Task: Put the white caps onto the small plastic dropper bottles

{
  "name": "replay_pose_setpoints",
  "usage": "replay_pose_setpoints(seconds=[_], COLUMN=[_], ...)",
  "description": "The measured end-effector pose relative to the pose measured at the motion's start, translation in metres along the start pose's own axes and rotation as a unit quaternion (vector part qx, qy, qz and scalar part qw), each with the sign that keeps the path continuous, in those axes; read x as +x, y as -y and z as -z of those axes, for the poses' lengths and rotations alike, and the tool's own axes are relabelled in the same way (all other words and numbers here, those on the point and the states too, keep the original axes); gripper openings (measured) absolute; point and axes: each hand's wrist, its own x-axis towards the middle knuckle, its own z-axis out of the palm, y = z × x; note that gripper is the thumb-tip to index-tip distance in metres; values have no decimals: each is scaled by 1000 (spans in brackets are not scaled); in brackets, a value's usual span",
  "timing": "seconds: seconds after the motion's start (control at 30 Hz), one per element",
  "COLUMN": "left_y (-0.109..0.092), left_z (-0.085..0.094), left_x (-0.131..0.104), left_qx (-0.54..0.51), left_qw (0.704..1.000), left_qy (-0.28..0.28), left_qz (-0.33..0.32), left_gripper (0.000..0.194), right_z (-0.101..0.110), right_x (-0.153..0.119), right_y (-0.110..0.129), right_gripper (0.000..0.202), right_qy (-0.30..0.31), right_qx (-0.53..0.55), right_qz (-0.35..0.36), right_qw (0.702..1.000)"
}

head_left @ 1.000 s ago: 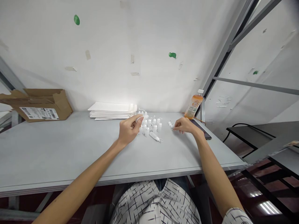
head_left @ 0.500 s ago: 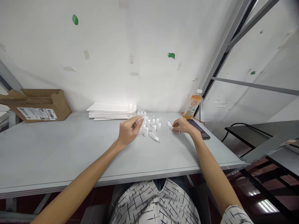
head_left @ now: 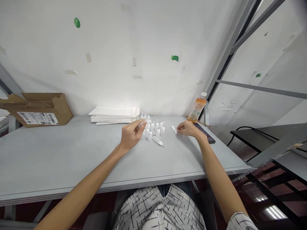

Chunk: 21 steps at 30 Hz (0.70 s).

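Note:
My left hand [head_left: 131, 134] is closed around a small white squeeze bottle [head_left: 143, 122], mostly covered by the fingers. Beside it several white squeeze bottles [head_left: 150, 136] stand upright in a cluster, some with thin strap loops on top. One more bottle [head_left: 157, 141] lies on its side in front of them, its loop towards the right. My right hand [head_left: 186, 128] has its fingertips pinched at a little group of small white caps [head_left: 173, 127] on the table; whether a cap sits between the fingers is hard to see.
White envelopes [head_left: 112, 115] lie stacked at the back. An opened cardboard box [head_left: 38, 110] stands at the far left. Behind my right hand are an orange drink bottle [head_left: 197, 108] and a dark phone or tablet [head_left: 206, 134]. A metal frame rises at the right edge.
Both hands stay nearly in place; the right fingers shift slightly at the caps. The whole view has moved a little.

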Motion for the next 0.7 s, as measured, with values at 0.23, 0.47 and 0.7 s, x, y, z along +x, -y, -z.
replay_pose_setpoints(seconds=[0.23, 0.47, 0.7], left_y=[3, 3, 4], left_z=[-1, -2, -2], left_x=[0, -1, -1], left_qx=[-8, -6, -3], left_qw=[1000, 999, 999], left_qy=[7, -5, -10], left_qz=[-22, -44, -36], left_gripper=[24, 23, 25], right_z=[3, -6, -24], right_x=[-4, -9, -4], right_y=[13, 93, 132], right_gripper=[19, 31, 45], right_qy=[-193, -59, 40], right_qx=[88, 356, 375], right_qz=[53, 220, 240], right_qw=[976, 906, 895])
